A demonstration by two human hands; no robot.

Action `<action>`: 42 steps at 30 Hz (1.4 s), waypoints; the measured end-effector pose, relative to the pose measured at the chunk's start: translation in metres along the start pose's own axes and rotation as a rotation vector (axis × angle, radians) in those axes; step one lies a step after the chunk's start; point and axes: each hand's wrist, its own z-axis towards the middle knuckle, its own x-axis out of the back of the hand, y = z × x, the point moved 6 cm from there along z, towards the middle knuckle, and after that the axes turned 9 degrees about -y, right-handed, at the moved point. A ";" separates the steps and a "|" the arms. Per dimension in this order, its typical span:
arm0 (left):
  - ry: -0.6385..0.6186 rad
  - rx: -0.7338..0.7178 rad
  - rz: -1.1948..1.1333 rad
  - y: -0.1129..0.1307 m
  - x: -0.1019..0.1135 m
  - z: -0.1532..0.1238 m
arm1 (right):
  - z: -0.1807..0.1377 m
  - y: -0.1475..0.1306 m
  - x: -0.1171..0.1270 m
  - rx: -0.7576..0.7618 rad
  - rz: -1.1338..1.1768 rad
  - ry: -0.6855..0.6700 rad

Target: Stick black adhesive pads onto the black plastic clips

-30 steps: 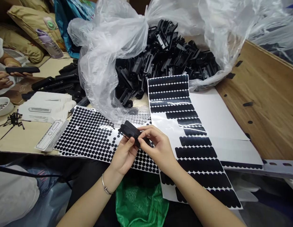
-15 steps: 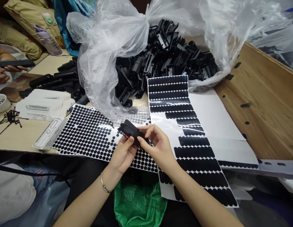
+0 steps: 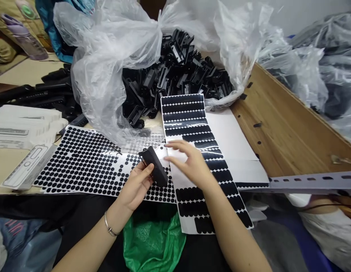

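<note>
My left hand (image 3: 137, 186) grips a small black plastic case (image 3: 155, 167) by its edge, thumb on the near side, the case tilted over a white sheet of round black stickers (image 3: 84, 158). To the right of the case, my right hand (image 3: 189, 162) is open, with thumb and fingers apart and slightly blurred. It hovers above a long white sheet of scalloped black sticker strips (image 3: 185, 118), some of which are gone from its middle. A dark speck shows by the right fingertips; whether it is on them I cannot tell.
Behind the sheets, a clear plastic bag (image 3: 101, 56) lies open around a heap of black plastic parts (image 3: 175, 71). Black cases (image 3: 36, 94) and white printed cards (image 3: 22, 126) lie left. A wooden board (image 3: 291, 128) stands right. A green bag (image 3: 155, 241) hangs below the table edge.
My right hand has let go of the black case and moved right, its fingers spreading. The left hand has turned the case to show a plain dark face. The view has swung right.
</note>
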 end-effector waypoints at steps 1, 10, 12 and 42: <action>-0.004 0.022 0.006 -0.002 0.000 0.000 | -0.002 0.009 0.018 -0.054 -0.145 0.082; 0.017 0.052 -0.006 -0.002 0.001 -0.003 | -0.027 0.084 0.087 -0.421 -0.470 -0.055; 0.021 0.055 -0.007 0.000 0.001 -0.005 | -0.031 0.085 0.091 -0.438 -0.473 -0.053; 0.008 0.033 -0.013 0.005 -0.002 -0.006 | -0.026 0.092 0.115 -0.388 -0.414 0.380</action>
